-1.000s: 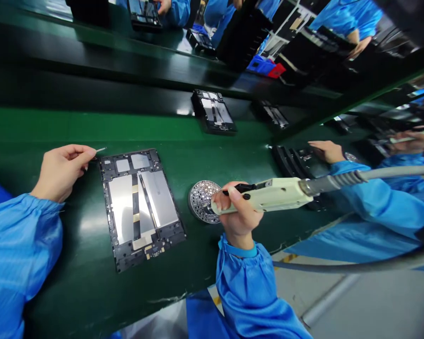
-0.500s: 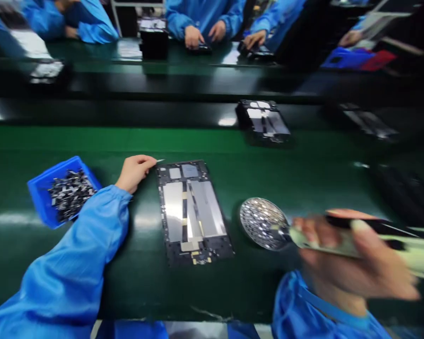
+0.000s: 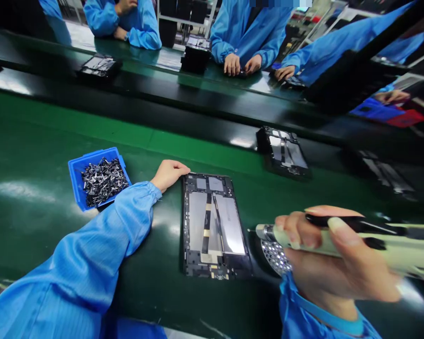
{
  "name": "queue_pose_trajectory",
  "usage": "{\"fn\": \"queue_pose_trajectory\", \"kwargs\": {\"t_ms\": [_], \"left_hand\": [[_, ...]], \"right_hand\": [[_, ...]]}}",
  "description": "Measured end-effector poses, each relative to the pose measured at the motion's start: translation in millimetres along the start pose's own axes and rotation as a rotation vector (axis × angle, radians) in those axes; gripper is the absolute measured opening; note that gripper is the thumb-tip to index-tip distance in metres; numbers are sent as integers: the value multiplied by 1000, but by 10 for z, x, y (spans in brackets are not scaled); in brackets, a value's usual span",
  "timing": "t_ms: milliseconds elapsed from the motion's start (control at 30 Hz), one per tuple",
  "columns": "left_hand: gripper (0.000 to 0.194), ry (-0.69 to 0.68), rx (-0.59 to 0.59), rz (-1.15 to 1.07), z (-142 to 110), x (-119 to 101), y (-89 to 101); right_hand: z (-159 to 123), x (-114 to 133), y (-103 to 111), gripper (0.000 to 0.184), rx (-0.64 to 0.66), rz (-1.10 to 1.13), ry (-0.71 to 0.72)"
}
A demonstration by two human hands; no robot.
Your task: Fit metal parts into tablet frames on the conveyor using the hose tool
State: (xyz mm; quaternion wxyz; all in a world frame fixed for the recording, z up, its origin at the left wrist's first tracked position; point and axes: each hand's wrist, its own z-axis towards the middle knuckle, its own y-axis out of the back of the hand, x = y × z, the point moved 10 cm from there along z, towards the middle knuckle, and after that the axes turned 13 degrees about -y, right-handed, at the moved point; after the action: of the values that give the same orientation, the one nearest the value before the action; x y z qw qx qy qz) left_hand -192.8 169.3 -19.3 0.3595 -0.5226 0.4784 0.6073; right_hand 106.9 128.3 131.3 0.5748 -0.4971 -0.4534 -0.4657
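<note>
Two hands, well apart. Left hand point(image 3: 168, 175) rests at the frame's 11 o'clock corner, fingers together; can't tell if they pinch anything. Tablet frame point(image 3: 215, 226) lies flat on the green belt point(image 3: 92, 134), back open, silver panels showing, no cover on. Right hand point(image 3: 334, 259) clamped on electric screwdriver point(image 3: 360, 247), bit just off the frame's 3 o'clock edge. Blue tray point(image 3: 99, 179) at 9 o'clock, full of small dark parts. Perforated metal dish point(image 3: 274, 256) at 4 o'clock. Screws fitted so far: can't tell.
</note>
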Motion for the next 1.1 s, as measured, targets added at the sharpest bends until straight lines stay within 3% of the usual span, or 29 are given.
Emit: {"fn": "queue_pose_trajectory", "kwargs": {"t_ms": [233, 567, 700, 1100], "left_hand": [[12, -86, -10, 121, -9, 3, -31], [12, -61, 139, 131, 108, 89, -92], [12, -44, 142, 120, 102, 111, -111], [11, -28, 122, 99, 64, 89, -113]], "right_hand": [[261, -112, -596, 20, 97, 127, 5], [894, -678, -1479, 19, 82, 162, -13], [964, -818, -1587, 21, 82, 111, -25], [987, -939, -1607, 21, 108, 113, -31]]}}
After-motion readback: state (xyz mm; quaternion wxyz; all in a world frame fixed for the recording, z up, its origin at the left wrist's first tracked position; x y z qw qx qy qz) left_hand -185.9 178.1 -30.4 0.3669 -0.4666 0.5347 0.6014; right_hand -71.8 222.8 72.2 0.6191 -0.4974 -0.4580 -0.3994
